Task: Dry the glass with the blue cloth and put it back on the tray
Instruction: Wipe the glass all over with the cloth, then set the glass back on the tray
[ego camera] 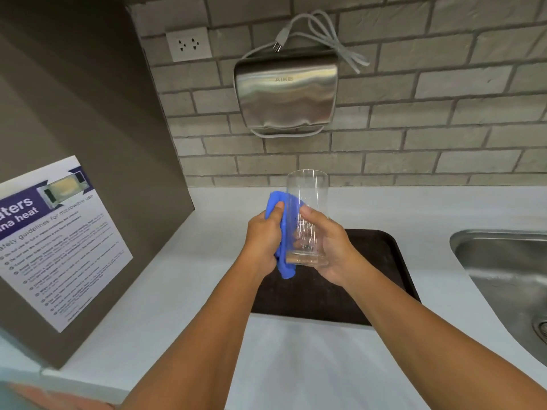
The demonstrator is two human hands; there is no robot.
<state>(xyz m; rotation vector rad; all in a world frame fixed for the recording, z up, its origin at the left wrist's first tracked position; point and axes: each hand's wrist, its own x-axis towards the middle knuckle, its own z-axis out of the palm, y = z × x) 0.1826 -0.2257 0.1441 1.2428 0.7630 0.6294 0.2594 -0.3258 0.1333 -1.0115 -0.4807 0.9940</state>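
A tall clear glass [307,190] stands upright in the air above the dark tray [376,261]. My right hand [328,244] grips its lower half from the right side. My left hand [263,241] holds the blue cloth [284,261] bunched against the glass's left side, thumb pressing the cloth near its top. The cloth hangs down past the glass's base. The tray lies on the white counter under both hands, and nothing else shows on its visible surface.
A steel sink [509,276] is set into the white counter [183,291] at the right. A brown cabinet side with a microwave notice [56,244] stands at the left. On the brick wall hang a metal hand dryer [287,93] and a socket [188,44].
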